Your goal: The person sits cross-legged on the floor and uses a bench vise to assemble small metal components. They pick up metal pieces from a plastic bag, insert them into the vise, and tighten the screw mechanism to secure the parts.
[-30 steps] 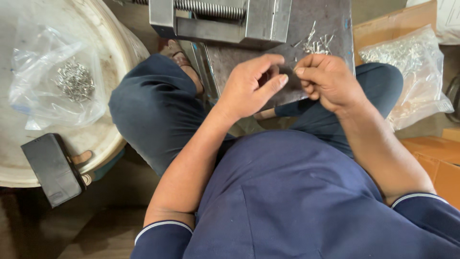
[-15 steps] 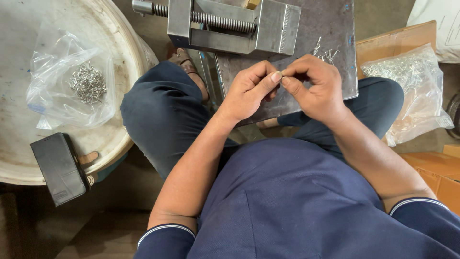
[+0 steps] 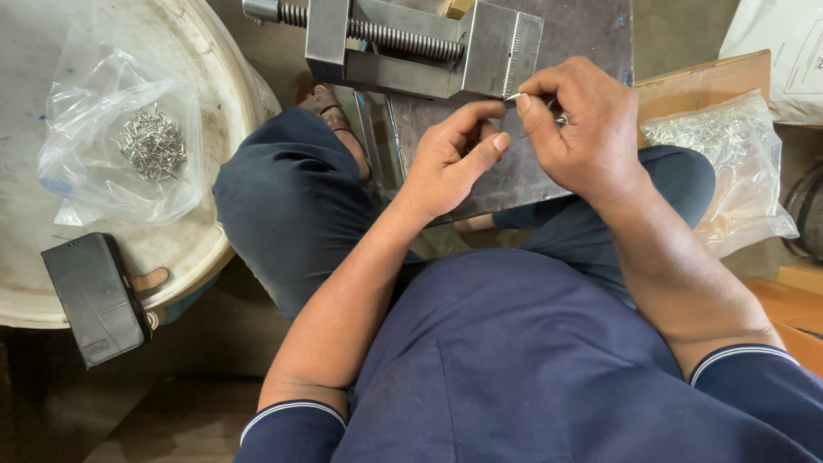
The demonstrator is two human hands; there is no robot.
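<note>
On the steel plate: I am watching both hands working just below the machine vise (image 3: pixel 420 43), above the dark steel plate (image 3: pixel 591 34).
Right hand (image 3: pixel 583 129): its thumb and forefinger are pinching a small metal pin (image 3: pixel 512 98) beside the vise's end.
Left hand (image 3: pixel 450 154): fingers are curling loosely, thumb stretching toward the pin; I cannot tell whether it touches.
Left side: a clear bag of pins (image 3: pixel 129 146) is lying on the white drum lid (image 3: pixel 197 51), a black wallet (image 3: pixel 94 296) at its edge.
Right side: another pin bag (image 3: pixel 729 163) is sitting against a cardboard box (image 3: pixel 694 81).
</note>
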